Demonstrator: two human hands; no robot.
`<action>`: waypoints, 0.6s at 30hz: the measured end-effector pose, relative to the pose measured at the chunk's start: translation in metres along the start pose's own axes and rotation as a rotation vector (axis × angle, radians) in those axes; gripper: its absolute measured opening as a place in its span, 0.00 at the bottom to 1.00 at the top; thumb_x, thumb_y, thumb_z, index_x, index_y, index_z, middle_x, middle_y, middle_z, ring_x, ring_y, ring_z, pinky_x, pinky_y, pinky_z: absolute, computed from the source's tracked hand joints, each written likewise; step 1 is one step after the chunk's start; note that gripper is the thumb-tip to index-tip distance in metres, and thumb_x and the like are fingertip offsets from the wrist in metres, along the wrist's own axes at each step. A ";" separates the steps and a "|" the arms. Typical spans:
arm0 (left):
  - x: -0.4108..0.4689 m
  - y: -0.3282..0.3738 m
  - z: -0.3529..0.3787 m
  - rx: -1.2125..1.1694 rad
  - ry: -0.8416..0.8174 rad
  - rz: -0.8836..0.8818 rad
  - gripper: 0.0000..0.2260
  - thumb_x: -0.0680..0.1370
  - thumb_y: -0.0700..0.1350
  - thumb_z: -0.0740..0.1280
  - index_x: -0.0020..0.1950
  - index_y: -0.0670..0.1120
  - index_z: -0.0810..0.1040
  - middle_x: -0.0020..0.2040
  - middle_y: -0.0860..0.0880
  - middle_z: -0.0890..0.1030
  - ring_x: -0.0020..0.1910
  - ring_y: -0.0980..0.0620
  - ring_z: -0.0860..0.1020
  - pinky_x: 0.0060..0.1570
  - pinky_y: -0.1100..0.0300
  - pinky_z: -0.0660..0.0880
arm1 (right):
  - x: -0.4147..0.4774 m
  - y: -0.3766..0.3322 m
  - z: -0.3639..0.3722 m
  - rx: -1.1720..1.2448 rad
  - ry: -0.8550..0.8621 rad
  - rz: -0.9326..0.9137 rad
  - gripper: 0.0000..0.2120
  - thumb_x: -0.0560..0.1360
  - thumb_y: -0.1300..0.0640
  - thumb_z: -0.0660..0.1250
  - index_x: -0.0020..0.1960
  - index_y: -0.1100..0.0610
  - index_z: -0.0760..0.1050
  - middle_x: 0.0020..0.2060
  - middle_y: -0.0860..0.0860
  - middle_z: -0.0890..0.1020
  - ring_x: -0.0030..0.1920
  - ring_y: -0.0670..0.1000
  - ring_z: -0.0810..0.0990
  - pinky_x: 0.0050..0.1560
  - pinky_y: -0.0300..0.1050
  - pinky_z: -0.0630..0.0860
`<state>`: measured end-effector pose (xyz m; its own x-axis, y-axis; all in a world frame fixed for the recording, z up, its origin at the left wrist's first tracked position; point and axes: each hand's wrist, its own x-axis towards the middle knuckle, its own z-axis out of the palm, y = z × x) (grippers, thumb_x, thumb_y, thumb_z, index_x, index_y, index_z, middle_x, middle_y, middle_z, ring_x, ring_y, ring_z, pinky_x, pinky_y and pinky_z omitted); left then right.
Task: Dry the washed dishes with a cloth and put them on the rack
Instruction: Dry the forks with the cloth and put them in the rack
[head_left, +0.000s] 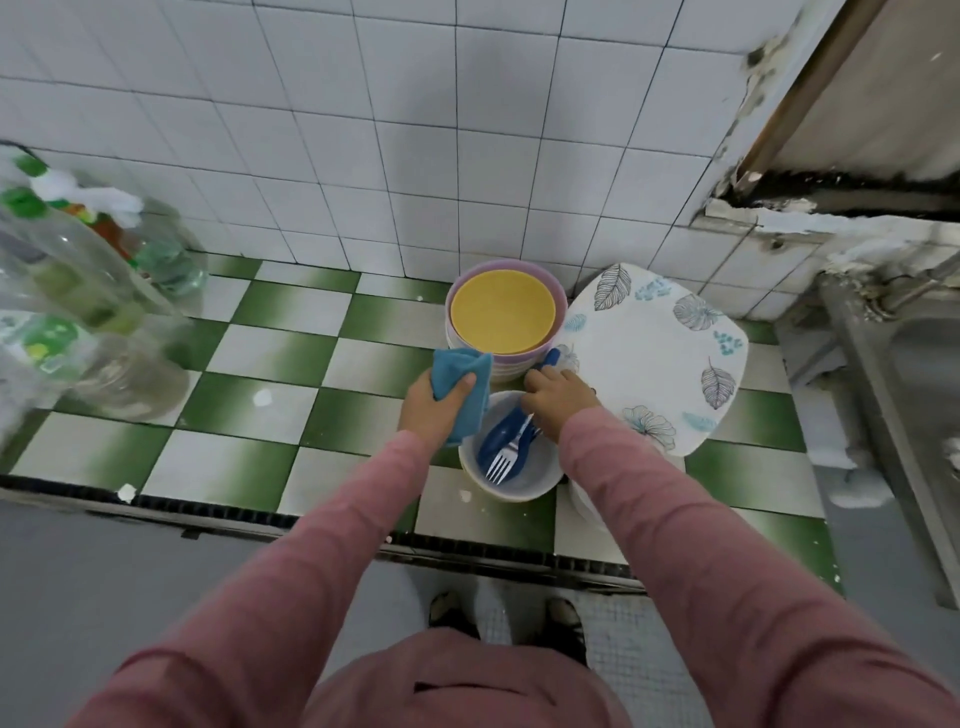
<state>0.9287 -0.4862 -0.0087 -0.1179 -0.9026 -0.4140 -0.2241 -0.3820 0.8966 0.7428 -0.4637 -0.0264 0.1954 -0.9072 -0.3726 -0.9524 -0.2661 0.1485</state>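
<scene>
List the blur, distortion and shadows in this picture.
Head view: clear plastic bottles at the left edge are smeared, out of focus; grid lines of the white wall tiles bow with wide-angle distortion; soft grey shadows lie on them; the centre is sharper, where the left hand grips a blue cloth and the right hand holds blue-handled cutlery.

Counter (291, 415) is being left free btwn bottles (78, 312) at left & bowl (535, 480) near centre. Far side is being blocked by plate stack (501, 312); right is being taken up by leaf-print plate (660, 353), w/ sink (914, 364) beyond.
</scene>
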 end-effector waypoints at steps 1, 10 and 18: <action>0.000 -0.001 -0.001 -0.001 -0.006 0.000 0.15 0.78 0.51 0.69 0.62 0.49 0.72 0.54 0.49 0.78 0.53 0.48 0.78 0.38 0.61 0.75 | 0.001 -0.001 -0.001 -0.013 -0.013 -0.010 0.21 0.78 0.57 0.67 0.70 0.53 0.71 0.67 0.56 0.69 0.70 0.58 0.65 0.67 0.52 0.65; 0.006 0.001 -0.005 -0.010 -0.004 0.006 0.14 0.78 0.52 0.69 0.60 0.51 0.72 0.54 0.49 0.78 0.51 0.49 0.78 0.47 0.54 0.79 | 0.007 -0.010 -0.010 -0.163 -0.094 -0.091 0.19 0.76 0.55 0.68 0.67 0.54 0.74 0.70 0.56 0.65 0.71 0.59 0.62 0.67 0.51 0.64; 0.013 0.006 -0.004 -0.047 -0.003 0.014 0.15 0.78 0.52 0.70 0.61 0.49 0.73 0.54 0.48 0.79 0.51 0.48 0.79 0.53 0.50 0.79 | 0.006 -0.012 -0.009 -0.179 -0.103 -0.060 0.22 0.78 0.58 0.67 0.70 0.58 0.71 0.67 0.54 0.72 0.68 0.57 0.65 0.67 0.51 0.62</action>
<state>0.9299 -0.5006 -0.0081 -0.1232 -0.9072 -0.4022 -0.1764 -0.3788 0.9085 0.7573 -0.4691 -0.0222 0.2166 -0.8525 -0.4757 -0.8815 -0.3802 0.2801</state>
